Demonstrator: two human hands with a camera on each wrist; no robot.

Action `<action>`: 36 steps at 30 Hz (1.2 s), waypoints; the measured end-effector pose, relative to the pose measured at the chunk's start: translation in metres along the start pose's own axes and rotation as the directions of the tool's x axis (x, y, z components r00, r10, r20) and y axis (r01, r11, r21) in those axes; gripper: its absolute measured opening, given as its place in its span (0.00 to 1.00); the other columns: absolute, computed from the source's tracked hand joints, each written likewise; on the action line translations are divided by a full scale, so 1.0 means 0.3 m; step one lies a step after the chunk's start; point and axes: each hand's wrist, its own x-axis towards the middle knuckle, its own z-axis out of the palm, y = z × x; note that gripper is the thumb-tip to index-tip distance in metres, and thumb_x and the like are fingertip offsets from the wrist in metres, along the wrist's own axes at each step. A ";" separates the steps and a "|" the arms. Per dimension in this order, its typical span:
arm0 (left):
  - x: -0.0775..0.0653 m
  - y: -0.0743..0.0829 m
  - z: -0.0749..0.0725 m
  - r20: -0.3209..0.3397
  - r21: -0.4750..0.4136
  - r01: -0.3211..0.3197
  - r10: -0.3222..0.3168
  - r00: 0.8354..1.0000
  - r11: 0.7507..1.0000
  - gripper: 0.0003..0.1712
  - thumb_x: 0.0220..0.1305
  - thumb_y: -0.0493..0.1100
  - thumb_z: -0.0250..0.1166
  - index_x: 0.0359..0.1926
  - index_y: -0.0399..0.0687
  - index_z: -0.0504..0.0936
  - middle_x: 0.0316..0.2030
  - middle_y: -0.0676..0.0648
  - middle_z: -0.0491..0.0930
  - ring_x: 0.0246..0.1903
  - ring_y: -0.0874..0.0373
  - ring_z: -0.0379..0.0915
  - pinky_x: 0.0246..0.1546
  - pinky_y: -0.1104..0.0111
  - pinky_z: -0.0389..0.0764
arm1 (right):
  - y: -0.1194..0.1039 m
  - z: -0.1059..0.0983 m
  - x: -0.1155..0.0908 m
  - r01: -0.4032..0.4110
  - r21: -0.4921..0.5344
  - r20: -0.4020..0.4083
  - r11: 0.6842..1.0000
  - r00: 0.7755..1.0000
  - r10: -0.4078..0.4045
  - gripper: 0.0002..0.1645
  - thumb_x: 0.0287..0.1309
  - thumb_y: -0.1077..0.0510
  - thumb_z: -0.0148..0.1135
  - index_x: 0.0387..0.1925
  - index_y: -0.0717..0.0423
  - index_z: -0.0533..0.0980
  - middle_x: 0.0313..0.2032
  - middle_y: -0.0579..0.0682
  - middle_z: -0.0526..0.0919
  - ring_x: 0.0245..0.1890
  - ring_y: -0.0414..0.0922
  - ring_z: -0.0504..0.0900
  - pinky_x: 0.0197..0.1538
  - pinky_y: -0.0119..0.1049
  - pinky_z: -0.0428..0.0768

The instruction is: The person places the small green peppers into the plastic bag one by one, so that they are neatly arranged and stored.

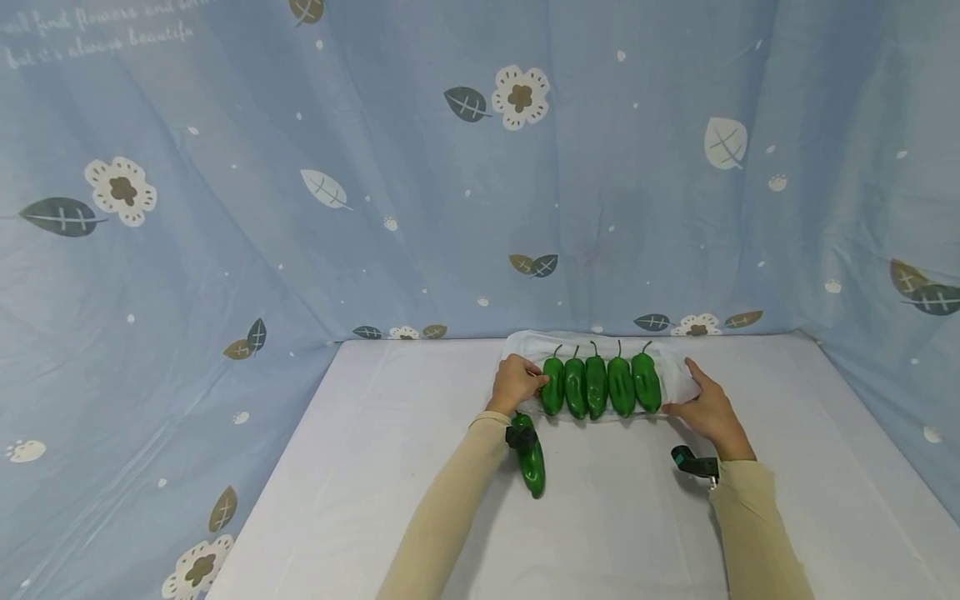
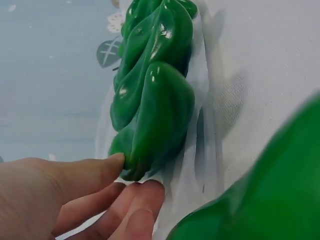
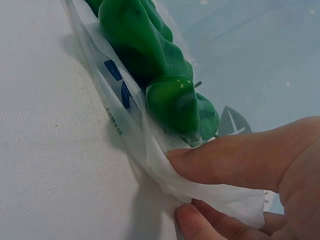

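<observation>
Several glossy green peppers (image 1: pixel 596 388) lie side by side on a white plastic bag (image 1: pixel 678 379), stems toward the curtain. My left hand (image 1: pixel 515 383) is at the row's left end. In the left wrist view its fingertips (image 2: pixel 118 161) pinch the end pepper (image 2: pixel 165 110) low on its side, close over the bag. At the other end, my right hand (image 1: pixel 708 410) grips the bag's edge; the right wrist view shows the plastic (image 3: pixel 165 175) between thumb and fingers. The end pepper there (image 3: pixel 172 102) lies just beyond the thumb tip.
One more green pepper (image 1: pixel 532 467) lies on the white tabletop (image 1: pixel 615 508), partly under my left wrist. A black wrist device (image 1: pixel 693 462) hangs by my right wrist. A blue curtain (image 1: pixel 420 192) with leaves and flowers rises behind the table's back edge.
</observation>
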 end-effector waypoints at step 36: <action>-0.110 0.015 -0.205 -0.057 -0.284 -0.192 0.183 0.981 0.939 0.13 0.69 0.43 0.70 0.47 0.38 0.89 0.35 0.39 0.90 0.25 0.56 0.86 0.30 0.68 0.88 | 0.005 0.001 0.007 -0.014 0.002 0.004 1.000 1.000 0.014 0.67 0.55 0.61 0.72 0.81 0.65 0.37 0.75 0.82 0.48 0.72 0.81 0.55 0.71 0.76 0.61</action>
